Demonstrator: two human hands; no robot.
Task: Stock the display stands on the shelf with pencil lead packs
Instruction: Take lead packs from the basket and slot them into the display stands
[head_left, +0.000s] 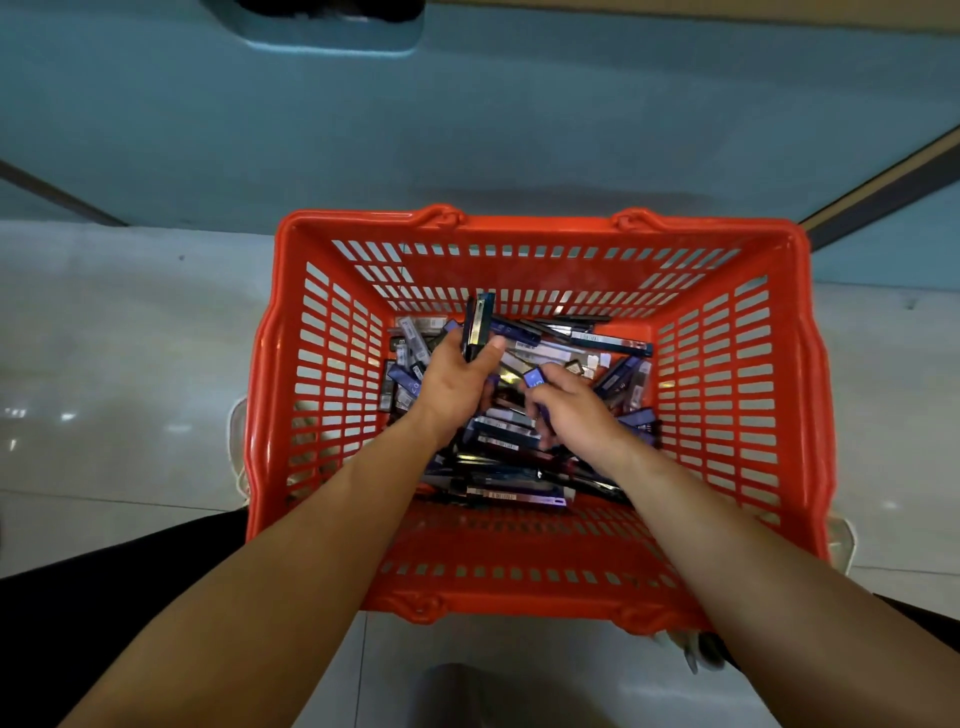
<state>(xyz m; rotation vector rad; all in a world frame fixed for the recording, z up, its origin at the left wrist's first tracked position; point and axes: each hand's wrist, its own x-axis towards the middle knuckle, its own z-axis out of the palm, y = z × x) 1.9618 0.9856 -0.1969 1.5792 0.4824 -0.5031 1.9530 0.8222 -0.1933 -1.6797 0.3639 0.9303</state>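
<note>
1. Forearms (311, 545) reach down into a red shopping basket (519, 608) standing on the pale floor (130, 364).
2. Left hand (457, 379) has its fingers clamped on a small upright stack of packs (479, 325). Right hand (571, 410) pinches a single blue pack (534, 376).
3. Risk: the stack is gripped only at its lower end, so pressing another pack against it may fan it out and spill it.
4. Inside the basket lies a loose, criss-crossed heap of pencil lead packs (519, 457). No display stands are in sight.
</note>
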